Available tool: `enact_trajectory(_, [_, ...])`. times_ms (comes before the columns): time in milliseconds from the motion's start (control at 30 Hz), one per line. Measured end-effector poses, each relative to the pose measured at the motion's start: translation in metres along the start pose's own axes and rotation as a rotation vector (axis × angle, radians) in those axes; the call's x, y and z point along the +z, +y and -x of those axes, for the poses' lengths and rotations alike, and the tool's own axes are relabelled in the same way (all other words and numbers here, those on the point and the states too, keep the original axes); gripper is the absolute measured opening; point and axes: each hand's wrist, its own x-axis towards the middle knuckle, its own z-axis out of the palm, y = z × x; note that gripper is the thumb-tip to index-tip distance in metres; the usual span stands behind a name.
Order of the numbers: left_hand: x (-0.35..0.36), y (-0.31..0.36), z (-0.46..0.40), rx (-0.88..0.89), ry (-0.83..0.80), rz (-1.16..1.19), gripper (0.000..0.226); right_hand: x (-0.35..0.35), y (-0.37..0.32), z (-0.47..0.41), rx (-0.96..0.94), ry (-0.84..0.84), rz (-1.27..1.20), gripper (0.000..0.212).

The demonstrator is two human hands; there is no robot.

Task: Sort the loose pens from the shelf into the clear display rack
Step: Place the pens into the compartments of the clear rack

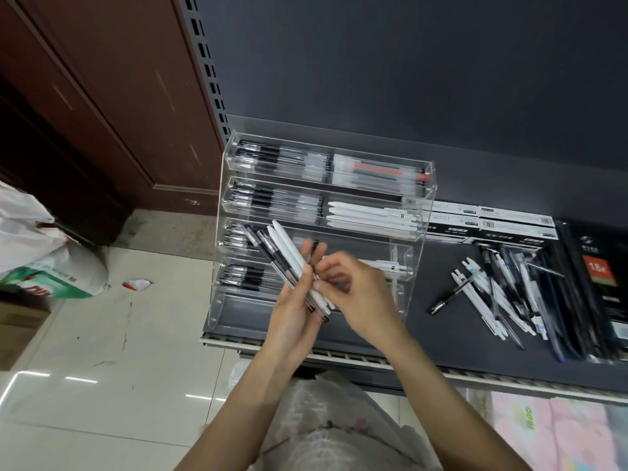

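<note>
A clear tiered display rack [429,185] stands on the dark shelf [424,338], its left compartments filled with black-and-clear pens and two right compartments with white ones. My left hand [292,307] grips a bundle of pens [277,249], some white and some black-and-clear, fanned up to the left in front of the rack. My right hand [353,287] pinches the lower part of that bundle with its fingertips. A pile of loose pens [499,287] lies on the shelf to the right of the rack.
Flat pen boxes [489,222] lie behind the loose pile and dark packaged goods [601,287] sit at the far right. Left of the shelf are a tiled floor, a white bag [40,246] and a brown wooden panel. The shelf's front edge [339,355] runs under my wrists.
</note>
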Motion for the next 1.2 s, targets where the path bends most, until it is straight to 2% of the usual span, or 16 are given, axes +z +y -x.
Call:
enact_trajectory(100, [-0.004,0.000,-0.005,-0.002,-0.010,0.001,0.037,-0.021,0.008,-0.006,0.020,0.085,-0.007,0.014])
enact_trajectory(200, [-0.011,0.002,-0.009,0.021,0.065,0.011,0.028,-0.056,0.026,-0.012,-0.078,0.235,0.378,0.012])
enact_trajectory(267, [-0.014,0.004,-0.010,0.034,0.107,0.048,0.025,-0.071,0.037,-0.016,-0.159,0.278,0.661,0.012])
enact_trajectory(400, [-0.020,0.005,-0.012,0.013,0.148,0.107,0.024,-0.068,0.054,-0.028,-0.223,0.199,0.988,0.014])
enact_trajectory(500, [-0.021,0.004,-0.013,0.002,0.154,0.121,0.026,-0.060,0.057,-0.036,-0.202,0.094,1.156,0.029])
enact_trajectory(567, [-0.021,0.004,-0.013,-0.008,0.159,0.124,0.026,-0.060,0.059,-0.037,-0.165,0.056,1.204,0.025])
enact_trajectory(633, [-0.021,0.005,-0.012,-0.010,0.163,0.126,0.026,-0.060,0.060,-0.039,-0.109,-0.028,1.174,0.020])
enact_trajectory(700, [-0.019,0.006,-0.011,-0.010,0.171,0.124,0.027,-0.062,0.060,-0.042,-0.077,-0.091,1.100,0.025])
enact_trajectory(800, [-0.015,0.005,-0.013,0.006,0.174,0.116,0.025,-0.063,0.051,-0.035,-0.126,0.009,1.015,0.015])
enact_trajectory(867, [-0.010,0.004,-0.014,0.033,0.175,0.090,0.024,-0.055,0.038,-0.019,-0.188,0.105,0.740,0.008])
enact_trajectory(967, [0.000,0.000,-0.015,0.062,0.162,0.027,0.025,-0.026,0.011,0.007,-0.122,0.039,0.314,0.008])
enact_trajectory(1067, [0.010,-0.004,-0.013,0.071,0.132,0.003,0.026,-0.003,0.012,0.017,0.006,0.010,0.153,0.015])
enact_trajectory(1200, [0.014,-0.009,-0.012,0.069,0.058,-0.058,0.037,-0.010,0.023,0.015,0.113,0.010,-0.069,0.019])
